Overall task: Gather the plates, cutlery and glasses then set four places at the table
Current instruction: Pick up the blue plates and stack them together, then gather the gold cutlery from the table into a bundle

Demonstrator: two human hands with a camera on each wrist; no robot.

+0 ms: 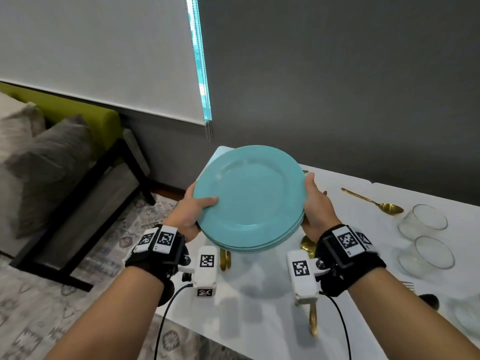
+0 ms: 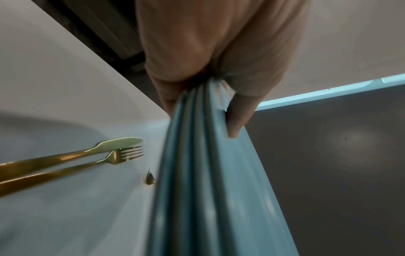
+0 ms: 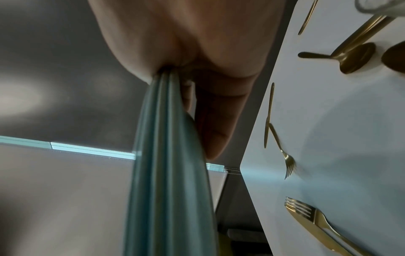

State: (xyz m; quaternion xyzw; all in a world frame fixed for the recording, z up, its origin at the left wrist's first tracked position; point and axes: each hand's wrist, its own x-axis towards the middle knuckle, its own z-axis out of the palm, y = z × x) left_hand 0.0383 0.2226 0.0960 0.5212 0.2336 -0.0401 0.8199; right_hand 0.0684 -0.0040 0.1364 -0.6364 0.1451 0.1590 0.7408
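You hold the stack of teal plates (image 1: pixel 249 198) clear above the near-left end of the white table (image 1: pixel 363 320), left hand (image 1: pixel 191 216) and right hand (image 1: pixel 315 206) pinching opposite rims, thumbs above, fingers beneath; judged heavy, glazed-slippery, breakable, so keep it level.

A home living-dining room: a green sofa (image 1: pixel 85 115) with grey cushions (image 1: pixel 46 157), a patterned rug (image 1: pixel 78 294), a roller blind (image 1: pixel 104 53), and a white tabletop (image 1: pixel 259 294).

Stacked teal plates (image 1: pixel 249 196) held level above gold cutlery (image 1: pixel 372 201) and glasses (image 1: pixel 422 219).
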